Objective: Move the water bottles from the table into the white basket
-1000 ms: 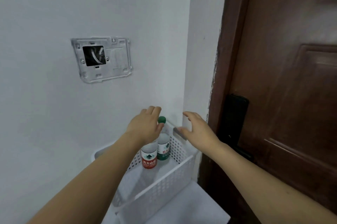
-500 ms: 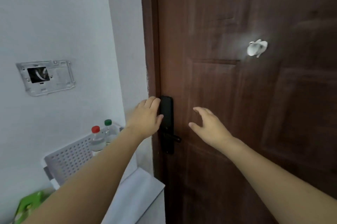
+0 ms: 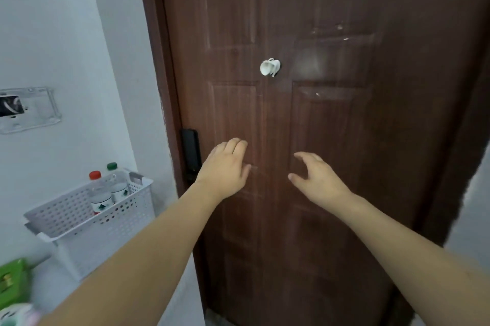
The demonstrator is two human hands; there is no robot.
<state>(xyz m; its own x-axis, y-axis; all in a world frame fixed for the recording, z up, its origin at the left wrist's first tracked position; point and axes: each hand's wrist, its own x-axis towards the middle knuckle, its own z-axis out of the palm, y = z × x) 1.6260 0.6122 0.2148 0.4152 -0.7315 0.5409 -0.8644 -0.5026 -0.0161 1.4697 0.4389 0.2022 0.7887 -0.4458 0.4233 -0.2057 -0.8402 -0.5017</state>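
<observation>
Head view, near field: both forearms reach forward from the bottom edge. Left hand (image 3: 225, 169) is held palm down, fingers relaxed and lightly bent, gripping nothing. Right hand (image 3: 315, 179) is spread wider, thumb set apart from the fingers, also holding nothing. Both hang in the air in front of the door (image 3: 318, 113); whether either touches it cannot be told.

Lower left corner: a green object (image 3: 12, 275) and a pale, blurred thing below it at the frame edge; neither can be identified.

Middle distance, left: white basket (image 3: 87, 222) with perforated walls, standing on a white surface (image 3: 172, 307) near the wall. Two water bottles stand upright inside it at its far end, side by side: red-capped bottle (image 3: 99, 194) and green-capped bottle (image 3: 116, 182). Upright placement likely keeps them from rolling and leaves the near part of the basket free. No bottle is visible outside the basket in this view.

Far field: black lock handle (image 3: 191, 156) on the door's left edge, a small white fitting (image 3: 270, 67) at the door's centre, and a metal bracket (image 3: 26, 109) on the white wall.

Judgement: with both hands free and pointed away from the basket, the person is probably between loads or finished; any remaining bottles lie out of frame.
</observation>
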